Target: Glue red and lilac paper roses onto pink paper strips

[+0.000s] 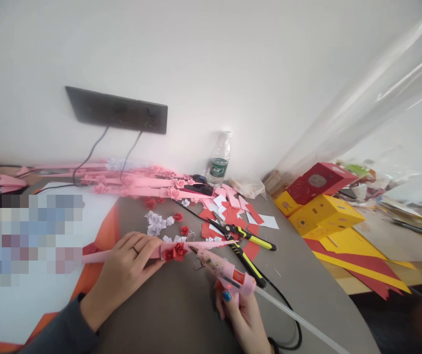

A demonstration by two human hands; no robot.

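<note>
My left hand (127, 268) is closed round a long pink paper strip (211, 244) that narrows to a point on the right. Two red paper roses (177, 251) sit on the strip just past my fingertips. In my right hand (240, 314) is a pink hot glue gun (220, 268), gripped by its handle, with a small red light showing. Its nozzle points left and up, close beside the red roses; whether it touches the strip I cannot tell. A long clear glue stick (299, 319) sticks out of the gun's back end.
Yellow-and-black pliers (247, 255) lie on red, pink and white paper scraps (233, 211). Loose white paper flowers (155, 223) and finished pink strips (152, 189) spread behind my left hand. A water bottle (219, 160) stands by the wall. Red and yellow boxes (321, 216) are at right.
</note>
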